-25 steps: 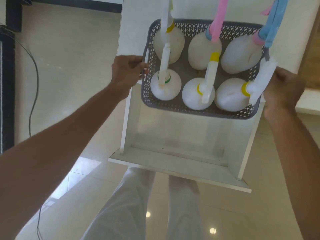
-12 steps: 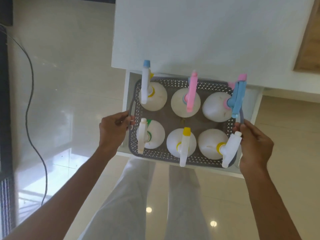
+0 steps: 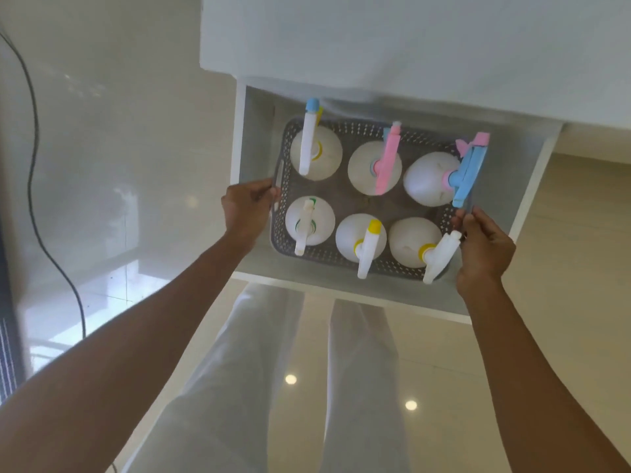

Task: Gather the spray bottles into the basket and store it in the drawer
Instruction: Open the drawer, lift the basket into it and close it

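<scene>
Here the grey perforated basket (image 3: 392,268) sits down inside the open white drawer (image 3: 259,155), which juts out from under a white surface (image 3: 409,46). Six white spray bottles stand in it in two rows of three: the far row has a blue-tipped white trigger (image 3: 309,141), a pink trigger (image 3: 387,162) and a blue-and-pink one (image 3: 469,172); the near row has a green-collared bottle (image 3: 307,223) and two with yellow collars (image 3: 365,244) (image 3: 433,250). The left hand (image 3: 247,209) is curled around the basket's left handle. The right hand (image 3: 485,247) pinches the right rim, though the exact grip is hard to make out. The person's pale trousers (image 3: 273,370) show below, above a glossy tiled floor (image 3: 119,165).
</scene>
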`<action>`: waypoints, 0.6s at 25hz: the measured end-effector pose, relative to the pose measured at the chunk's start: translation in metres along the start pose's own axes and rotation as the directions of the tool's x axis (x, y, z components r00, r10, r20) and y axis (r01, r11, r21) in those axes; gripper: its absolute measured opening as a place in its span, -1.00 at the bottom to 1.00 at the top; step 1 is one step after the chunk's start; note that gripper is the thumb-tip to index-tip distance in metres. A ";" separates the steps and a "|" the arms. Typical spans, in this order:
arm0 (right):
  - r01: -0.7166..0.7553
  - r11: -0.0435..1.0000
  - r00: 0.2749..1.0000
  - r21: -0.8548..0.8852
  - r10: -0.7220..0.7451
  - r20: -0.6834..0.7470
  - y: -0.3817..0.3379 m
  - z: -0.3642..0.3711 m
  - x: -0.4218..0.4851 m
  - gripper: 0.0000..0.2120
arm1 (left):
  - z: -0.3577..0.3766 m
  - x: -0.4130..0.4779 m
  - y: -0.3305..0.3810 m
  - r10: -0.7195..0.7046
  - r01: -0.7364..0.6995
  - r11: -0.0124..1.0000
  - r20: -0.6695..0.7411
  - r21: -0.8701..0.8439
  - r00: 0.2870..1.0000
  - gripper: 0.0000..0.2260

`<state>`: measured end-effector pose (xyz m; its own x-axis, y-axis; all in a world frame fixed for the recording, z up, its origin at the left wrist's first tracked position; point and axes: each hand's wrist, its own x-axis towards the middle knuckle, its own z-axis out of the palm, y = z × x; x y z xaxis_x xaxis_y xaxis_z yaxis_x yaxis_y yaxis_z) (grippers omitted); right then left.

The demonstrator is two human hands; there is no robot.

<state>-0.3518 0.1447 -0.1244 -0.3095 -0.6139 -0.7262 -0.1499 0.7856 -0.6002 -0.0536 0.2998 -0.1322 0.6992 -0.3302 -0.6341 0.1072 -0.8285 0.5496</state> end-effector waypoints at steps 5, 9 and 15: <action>-0.008 1.000 1.000 0.010 0.008 0.016 0.034 0.028 0.052 -0.70 | 0.040 0.053 -0.036 -0.065 0.065 0.998 0.006 -0.012 0.998 -0.83; -0.025 1.000 1.000 -0.014 0.025 0.010 0.062 0.044 0.086 -0.71 | 0.063 0.083 -0.070 -0.144 0.143 0.990 0.023 0.007 0.989 -0.70; -0.065 0.995 0.992 -0.075 0.072 0.101 0.083 0.048 0.112 -0.70 | 0.074 0.097 -0.089 -0.193 0.198 0.980 0.108 -0.034 0.975 -0.80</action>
<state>-0.3540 0.1372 -0.2718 -0.2227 -0.5603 -0.7978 -0.1993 0.8272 -0.5253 -0.0474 0.3081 -0.2824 0.5845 -0.2110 -0.7834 0.2670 -0.8618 0.4314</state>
